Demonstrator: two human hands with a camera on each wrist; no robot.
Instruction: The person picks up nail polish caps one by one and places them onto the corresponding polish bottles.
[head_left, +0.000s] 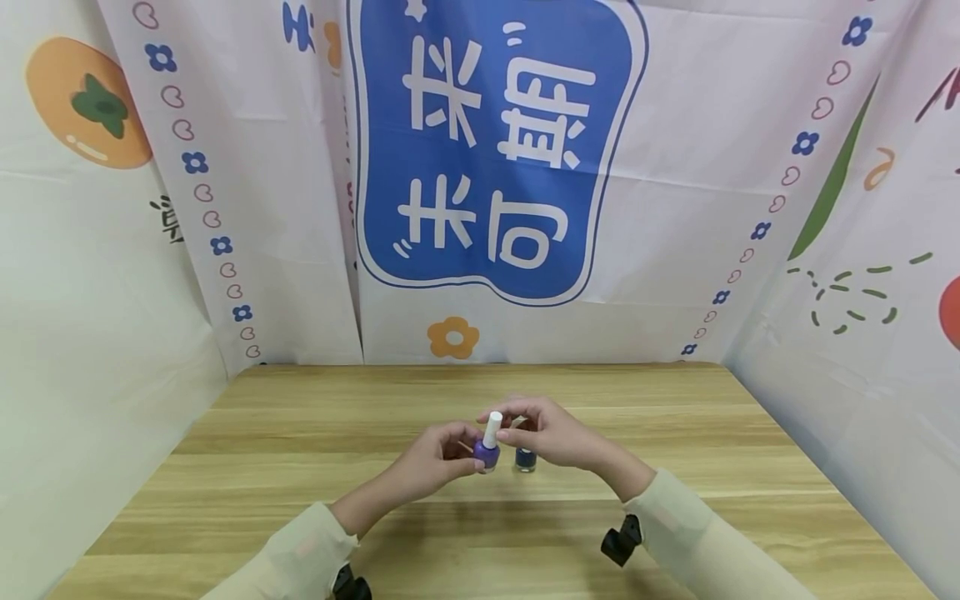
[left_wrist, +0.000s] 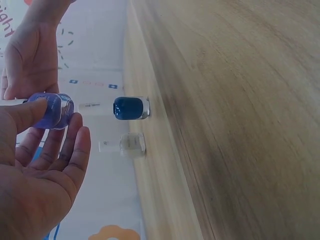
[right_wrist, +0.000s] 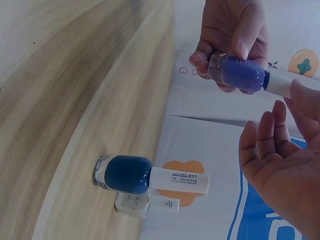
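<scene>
My left hand (head_left: 427,462) pinches a purple nail polish bottle (head_left: 486,454) by its glass body, held tilted above the table. The thumb and forefinger of my right hand (head_left: 558,437) pinch its white cap (right_wrist: 278,83), while the other fingers stay loosely bent. The cap is seated on the bottle. Below, a dark blue nail polish bottle (right_wrist: 127,174) with a white cap stands upright on the table. Close behind it is a clear nail polish bottle (left_wrist: 132,145), also white-capped; in the head view the right hand hides it.
The wood-grain table (head_left: 300,433) carries the two standing bottles near its middle. White printed cloth (head_left: 675,250) hangs behind it and along both sides. Each sleeve has a small black wrist camera (head_left: 621,540) strapped at its cuff.
</scene>
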